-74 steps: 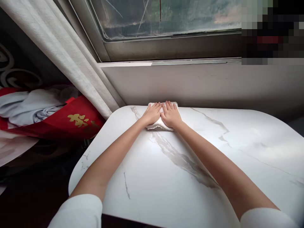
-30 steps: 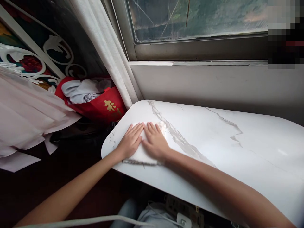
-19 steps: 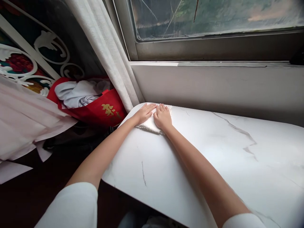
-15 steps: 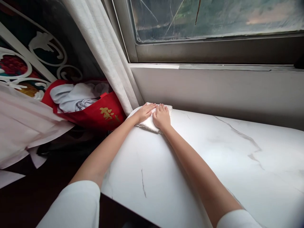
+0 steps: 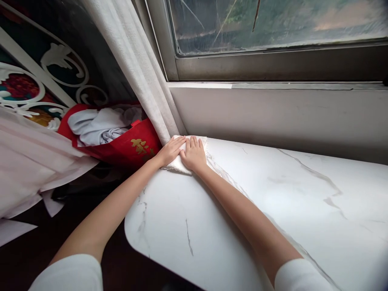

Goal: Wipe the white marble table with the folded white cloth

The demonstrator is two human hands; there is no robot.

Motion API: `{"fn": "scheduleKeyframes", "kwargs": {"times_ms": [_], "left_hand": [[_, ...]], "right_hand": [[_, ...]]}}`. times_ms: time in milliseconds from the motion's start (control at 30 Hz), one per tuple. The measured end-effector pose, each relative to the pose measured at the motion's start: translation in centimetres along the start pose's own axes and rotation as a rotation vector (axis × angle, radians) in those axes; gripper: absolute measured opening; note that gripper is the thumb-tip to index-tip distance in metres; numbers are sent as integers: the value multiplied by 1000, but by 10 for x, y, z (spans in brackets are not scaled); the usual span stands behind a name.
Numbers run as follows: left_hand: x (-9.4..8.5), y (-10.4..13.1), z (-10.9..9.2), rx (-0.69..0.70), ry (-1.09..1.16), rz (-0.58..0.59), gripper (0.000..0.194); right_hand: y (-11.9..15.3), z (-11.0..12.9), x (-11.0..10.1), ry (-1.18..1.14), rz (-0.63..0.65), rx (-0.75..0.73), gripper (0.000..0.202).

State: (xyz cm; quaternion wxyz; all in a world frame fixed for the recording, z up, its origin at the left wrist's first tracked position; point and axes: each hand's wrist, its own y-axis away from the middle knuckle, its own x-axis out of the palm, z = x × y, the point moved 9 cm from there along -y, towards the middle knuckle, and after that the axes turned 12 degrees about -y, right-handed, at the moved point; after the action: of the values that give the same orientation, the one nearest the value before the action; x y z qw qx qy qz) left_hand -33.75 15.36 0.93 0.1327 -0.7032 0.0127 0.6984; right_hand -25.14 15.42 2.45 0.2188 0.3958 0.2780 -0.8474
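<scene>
Apparently wiping, pressing cloth point(image 5: 177, 165) onto tabletop point(image 5: 291, 194) beside curtain point(image 5: 130, 60) with left grip point(image 5: 168, 153) and right grip point(image 5: 194, 155) spread flat, probably needing even pressure next, clear of curtain.

A cloth point(image 5: 177, 165) lies on the table point(image 5: 291, 192), bag point(image 5: 123, 148) to its left, window point(image 5: 281, 26) behind.

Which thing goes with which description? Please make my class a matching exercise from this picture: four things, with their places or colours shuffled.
Things
1. cloth
2. bag
3. curtain
4. table

Descriptions
A. hangs beside the window
B. white, with grey streaks and a rounded corner
C. lies flat, directly under the left hand and right hand
D. red and gold

Right pairs: 1-C, 2-D, 3-A, 4-B.
</scene>
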Motion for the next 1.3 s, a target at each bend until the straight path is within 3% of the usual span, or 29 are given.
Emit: {"fn": "scheduleKeyframes", "kwargs": {"times_ms": [400, 500, 633, 833, 967, 1167, 1300], "left_hand": [[-40, 165, -57, -29, -40, -46, 53], [-42, 188, -68, -18, -39, -38, 52], [-43, 199, -72, -35, -46, -30, 52], [-43, 187, -64, -53, -30, -24, 53], [-35, 156, -47, -83, -27, -30, 53], [-14, 61, -24, -105, -37, -10, 54], [-1, -10, -21, -95, -17, -5, 54]], "right_hand": [[128, 99, 7, -104, 103, -140, 62], [151, 112, 7, -133, 143, -171, 62], [160, 117, 5, -157, 186, -171, 63], [145, 110, 8, -184, 232, -106, 64], [114, 91, 12, -168, 182, -54, 65], [45, 34, 5, -67, 108, -54, 62], [6, -15, -9, -5, 64, 23, 60]]}}
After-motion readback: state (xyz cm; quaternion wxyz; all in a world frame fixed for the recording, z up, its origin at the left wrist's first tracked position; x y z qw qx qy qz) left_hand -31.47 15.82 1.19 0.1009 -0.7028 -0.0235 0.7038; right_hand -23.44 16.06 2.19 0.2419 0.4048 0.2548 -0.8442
